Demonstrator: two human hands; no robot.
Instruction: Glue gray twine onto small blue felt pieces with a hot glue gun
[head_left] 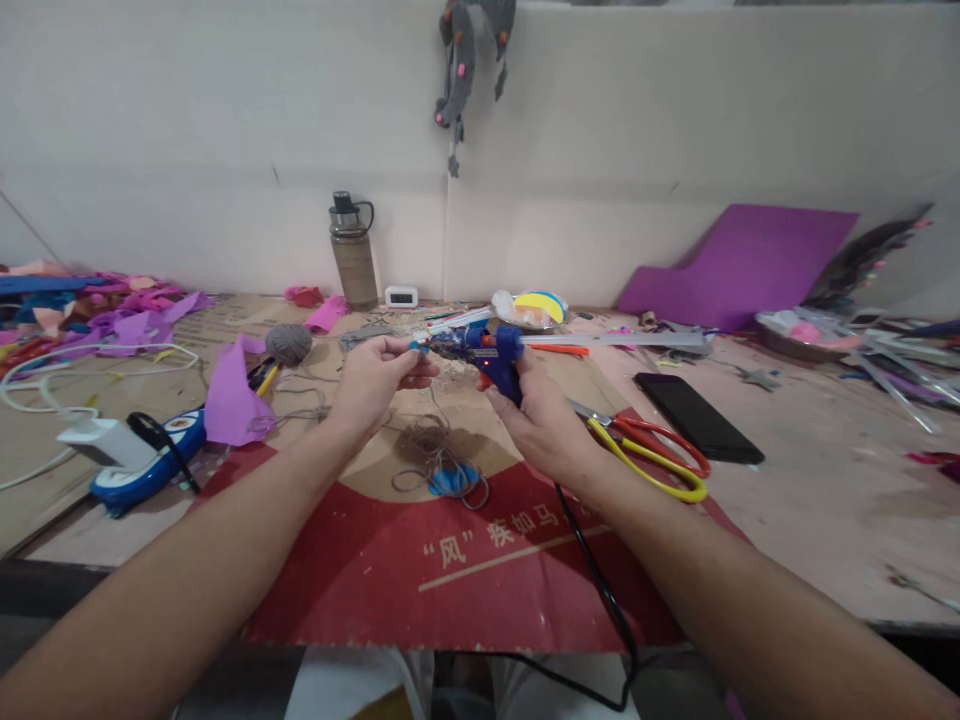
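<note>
My right hand [541,420] is wrapped round the handle of a blue hot glue gun [487,352], whose nozzle points left and whose small red light glows. Its black cord [600,590] runs down past my wrist. My left hand [375,380] is closed in a pinch on a small blue piece [415,347], held right at the gun's nozzle. Below both hands, grey yarn [435,455] lies in a loose tangle over a blue bit [450,482] on the red and tan cardboard [465,570].
Scissors with red and yellow handles [660,455] and a black phone [697,417] lie to the right. A grey yarn ball [288,343], purple felt [231,395], a blue tape dispenser [150,462], a water bottle [352,252] and a purple foam sheet [739,265] surround the work spot.
</note>
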